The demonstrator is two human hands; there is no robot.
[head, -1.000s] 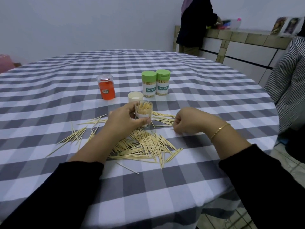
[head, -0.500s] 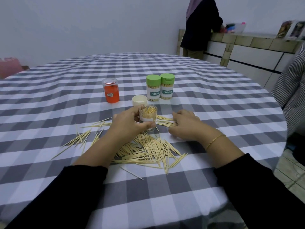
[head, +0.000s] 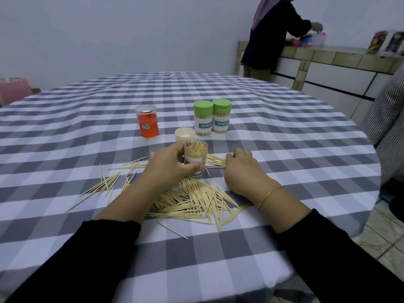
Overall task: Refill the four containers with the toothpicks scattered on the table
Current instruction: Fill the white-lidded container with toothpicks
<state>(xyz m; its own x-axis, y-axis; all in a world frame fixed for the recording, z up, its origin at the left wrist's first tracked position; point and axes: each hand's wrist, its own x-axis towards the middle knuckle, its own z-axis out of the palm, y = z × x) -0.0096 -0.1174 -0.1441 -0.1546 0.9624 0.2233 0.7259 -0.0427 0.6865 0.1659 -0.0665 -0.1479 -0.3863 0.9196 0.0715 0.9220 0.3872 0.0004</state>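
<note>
The open clear container (head: 195, 157), already holding a bundle of upright toothpicks, is gripped around its wall by the left hand (head: 172, 166), thumb at the near side and fingers behind, and is kept standing on the checked tablecloth (head: 284, 136). The right hand (head: 242, 171) is laid palm-down just to the right of it, its fingers curled onto a small row of toothpicks (head: 215, 160) that lies between the two hands; whether any have actually been pinched cannot be told. The main heap of scattered toothpicks (head: 196, 200) is spread nearer the body, below both wrists, and a thinner scatter (head: 109, 182) lies to the left of the left forearm. Beyond the hands stand a loose white cap (head: 184, 134), two green-lidded containers (head: 211, 118) that appear full and closed, and an orange container (head: 148, 121). Several hazards may be judged from this arrangement. The tall, narrow container could be tipped and its contents spilled if the left grip were relaxed while a bundle was pushed in. Misaligned picks could catch on the rim or on the sticks already inside and fall back. Thin picks lying flat on soft cloth are likely to slip from a pinch. The heap could be swept towards the table edge by a sleeve or forearm.
</note>
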